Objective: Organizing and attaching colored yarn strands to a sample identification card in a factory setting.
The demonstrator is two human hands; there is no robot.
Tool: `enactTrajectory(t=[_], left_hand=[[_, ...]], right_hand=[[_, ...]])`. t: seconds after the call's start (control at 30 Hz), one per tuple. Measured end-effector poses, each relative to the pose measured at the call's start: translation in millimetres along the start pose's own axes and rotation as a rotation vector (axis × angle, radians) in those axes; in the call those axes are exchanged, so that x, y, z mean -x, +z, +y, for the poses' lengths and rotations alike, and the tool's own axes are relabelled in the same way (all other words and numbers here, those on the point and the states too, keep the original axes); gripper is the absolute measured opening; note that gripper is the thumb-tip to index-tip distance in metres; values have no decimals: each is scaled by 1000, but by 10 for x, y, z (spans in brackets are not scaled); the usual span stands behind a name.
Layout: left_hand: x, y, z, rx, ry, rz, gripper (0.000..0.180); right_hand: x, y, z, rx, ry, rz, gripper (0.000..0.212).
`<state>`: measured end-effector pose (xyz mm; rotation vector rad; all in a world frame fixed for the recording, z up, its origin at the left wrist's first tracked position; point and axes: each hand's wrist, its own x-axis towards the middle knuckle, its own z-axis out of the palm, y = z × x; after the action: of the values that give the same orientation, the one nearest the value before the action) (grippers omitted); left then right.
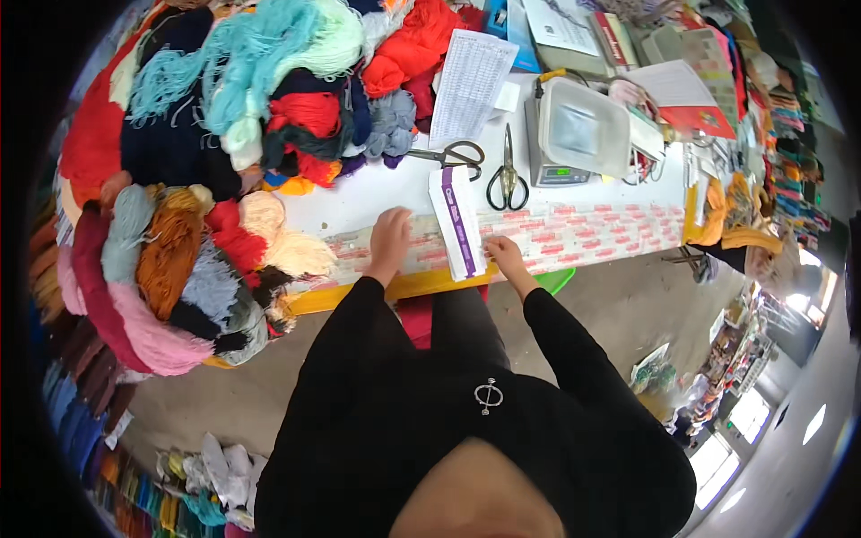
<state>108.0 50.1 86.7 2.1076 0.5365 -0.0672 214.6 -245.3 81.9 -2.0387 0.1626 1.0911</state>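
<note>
A long white box with a purple stripe (459,224) lies near the table's front edge, between my hands. My left hand (389,242) rests to its left on the patterned table covering, its fingers loosely extended and nothing visible in them. Close to the box's lower right edge is my right hand (508,258). Its thumb and fingers are drawn together, and whatever they may hold is too small to make out. Just beyond the box lie black-handled scissors (460,158), with a second pair of scissors (508,179) to the right, its blades pointing away.
Yarn hanks in many colours (242,99) heap up across the left, some hanging over the edge (157,314). A printed sheet (471,85) leans on red yarn. Right of the scissors, a digital scale (560,174) carries a clear plastic tub (585,125). Papers and boxes crowd behind.
</note>
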Motion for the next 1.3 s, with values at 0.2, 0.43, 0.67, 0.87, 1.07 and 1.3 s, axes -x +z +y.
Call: enactTrajectory(t=[0.2, 0.43, 0.67, 0.87, 1.07, 1.3], left_hand=[[-457, 446, 62, -480, 317, -75, 47], [-384, 496, -49, -623, 369, -176, 66], [-219, 469, -83, -632, 439, -103, 72], [110, 442, -360, -791, 265, 197, 70], [1246, 228, -1012, -648, -23, 473, 68], [2935, -76, -1426, -599, -689, 450, 60]], right_hand=[[-383, -122, 217, 54, -231, 139, 19], [-309, 17, 271, 308, -412, 433, 13], [-302, 148, 452, 322, -663, 533, 6], [-434, 99, 682, 220, -701, 604, 12], [-363, 185, 604, 258, -798, 631, 16], [-444, 109, 785, 150, -905, 687, 17]])
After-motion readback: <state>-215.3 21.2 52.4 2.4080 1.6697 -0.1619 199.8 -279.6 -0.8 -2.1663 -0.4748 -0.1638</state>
